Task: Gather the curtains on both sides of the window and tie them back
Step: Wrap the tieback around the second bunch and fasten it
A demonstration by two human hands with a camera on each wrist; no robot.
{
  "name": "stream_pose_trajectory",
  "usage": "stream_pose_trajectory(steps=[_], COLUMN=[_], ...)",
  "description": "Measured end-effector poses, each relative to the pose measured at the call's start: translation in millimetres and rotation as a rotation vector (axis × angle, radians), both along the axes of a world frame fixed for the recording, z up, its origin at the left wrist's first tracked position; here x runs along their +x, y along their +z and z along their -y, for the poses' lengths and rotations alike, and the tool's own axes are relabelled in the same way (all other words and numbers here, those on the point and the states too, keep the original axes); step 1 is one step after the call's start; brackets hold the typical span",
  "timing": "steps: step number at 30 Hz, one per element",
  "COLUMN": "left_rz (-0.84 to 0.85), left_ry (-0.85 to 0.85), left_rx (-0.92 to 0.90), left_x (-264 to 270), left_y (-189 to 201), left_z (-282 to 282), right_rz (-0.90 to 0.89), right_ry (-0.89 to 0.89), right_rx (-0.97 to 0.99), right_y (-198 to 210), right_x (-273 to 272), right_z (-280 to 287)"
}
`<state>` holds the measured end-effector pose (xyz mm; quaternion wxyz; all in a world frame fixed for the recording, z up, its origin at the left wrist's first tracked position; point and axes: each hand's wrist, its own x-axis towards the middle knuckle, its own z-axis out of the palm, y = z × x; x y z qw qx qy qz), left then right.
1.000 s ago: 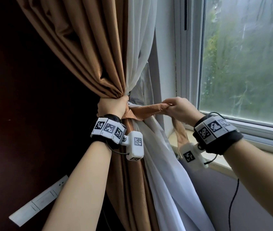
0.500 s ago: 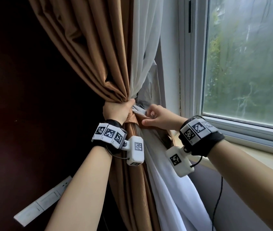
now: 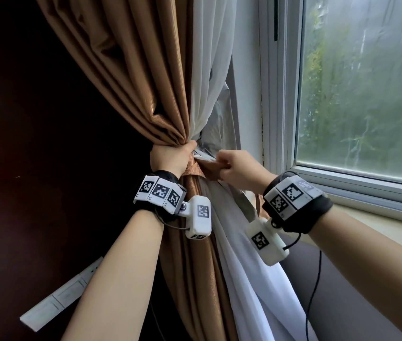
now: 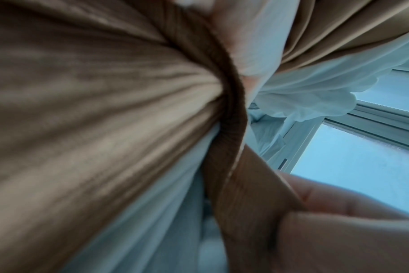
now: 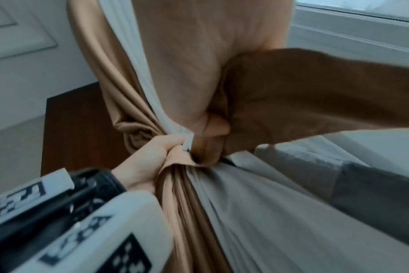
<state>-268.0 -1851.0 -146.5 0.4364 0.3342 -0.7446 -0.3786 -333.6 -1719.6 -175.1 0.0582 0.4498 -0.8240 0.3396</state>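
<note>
Right hand (image 3: 240,171) moved closer, gripping tieback (image 3: 211,166) beside bunched curtains (image 3: 168,114).

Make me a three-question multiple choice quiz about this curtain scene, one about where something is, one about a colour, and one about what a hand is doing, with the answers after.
1. Where is the window relative to the gathered curtains?
A. To their right
B. To their left
C. Behind the camera

2. What colour is the tieback strap?
A. Dark blue
B. Light brown
C. Red

3. What is the left hand doing?
A. Hanging open at the side
B. Pressing flat on the glass
C. Gripping the bunched brown curtain and white sheer curtain

Answers: 1 A, the head view shows the glass right of the fabric. 2 B, the strap matches the brown curtain. 3 C, its fingers wrap the bundle while the right hand holds the strap.
</note>
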Motion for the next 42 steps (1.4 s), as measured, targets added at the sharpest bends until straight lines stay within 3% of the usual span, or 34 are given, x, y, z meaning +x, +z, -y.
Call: stream_pose_trajectory(steps=[2,6,9,11,12,16,20,23,27,33,37,39,42], left_rz=[-0.001,-0.013,-0.032,-0.054,-0.064,-0.068,-0.05,-0.046,-0.044,-0.04,-0.021,-0.022,-0.04], left_ry=[0.002,0.006,0.01,0.014,0.019,0.04,0.045,0.044,0.036,0.039,0.034,0.022,0.002], left_rx=[0.027,0.107,0.158,0.192,0.201,0.183,0.161,0.159,0.169,0.162,0.146,0.145,0.142], left_x=[0.0,0.2,-1.9,-3.7,-4.2,-4.7,-2.7,-1.0,1.6,8.1,9.5,10.1,12.0], left_y=[0.5,2.1,3.4,3.0,3.0,2.8,3.6,3.8,4.3,5.5,6.6,6.1,5.2], left_z=[0.8,1.9,2.6,3.9,4.2,2.4,-0.2,0.3,-2.9,0.2,-4.6,-7.6,-9.5], right_rz=[0.057,-0.013,-0.224,-0.368,-0.355,0.235,0.163,0.214,0.513,0.058,-0.277,-0.315,-0.167], right_ry=[-0.009,0.055,0.095,0.005,-0.048,-0.02,0.063,0.107,0.227,-0.055,-0.304,-0.437,-0.564], right_rx=[-0.007,0.019,-0.171,-0.214,-0.209,-0.024,0.303,0.273,0.119,0.262,0.053,-0.034,-0.112], right_y=[4.4,12.8,26.2,31.9,33.6,37.9,37.1,42.8,46.6,36.0,27.5,29.6,30.2], right_x=[-2.0,0.8,1.5,1.3,0.2,-13.9,-17.8,-23.0,-31.7,-64.0,-65.2,-61.2,-59.3], right_z=[-5.9,-19.0,-28.4,-33.9,-34.9,-29.6,-21.2,-22.9,-25.5,-38.6,-32.6,-20.6,-0.4])
